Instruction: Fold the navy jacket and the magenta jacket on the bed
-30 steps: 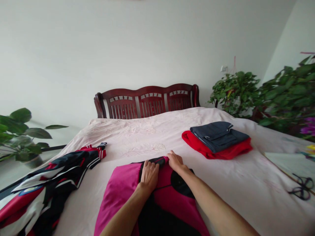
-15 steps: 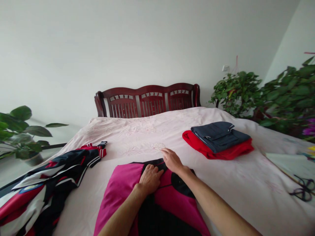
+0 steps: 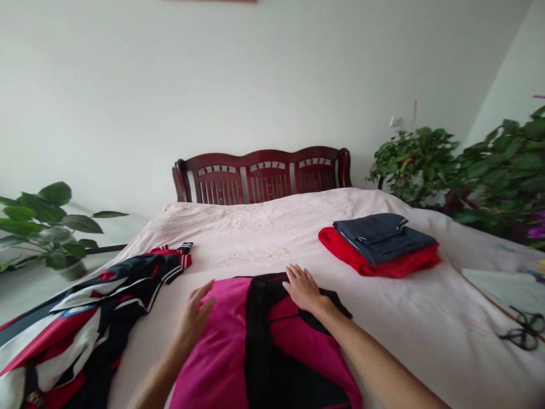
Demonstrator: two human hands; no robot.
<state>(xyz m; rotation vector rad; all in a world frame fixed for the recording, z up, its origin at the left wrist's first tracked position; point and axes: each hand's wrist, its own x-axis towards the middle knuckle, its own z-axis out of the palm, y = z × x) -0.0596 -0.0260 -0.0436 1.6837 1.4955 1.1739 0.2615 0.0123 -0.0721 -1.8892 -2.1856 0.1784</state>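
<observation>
A magenta and black garment [image 3: 227,335], likely a jacket, lies spread on the bed in front of me, its lower end cut off by the view. At its upper left edge is my left hand [image 3: 193,318], fingers apart and slightly curved, holding nothing; whether it touches the cloth I cannot tell. My right hand [image 3: 303,289] rests flat on the black upper part of the garment, its fingers stretched out.
Left lies a heap of red, white and navy clothes [image 3: 85,318]. Folded dark trousers [image 3: 378,238] sit on a folded red garment [image 3: 395,268] to the right. Beyond are glasses [image 3: 523,329], a wooden bench back [image 3: 268,176] and potted plants [image 3: 415,165]. A pale sheet [image 3: 238,238] covers the bed.
My left hand has moved left from the garment's middle to its left edge and opened. My right hand has shifted slightly right and down, now flatter. The view has turned a little left.
</observation>
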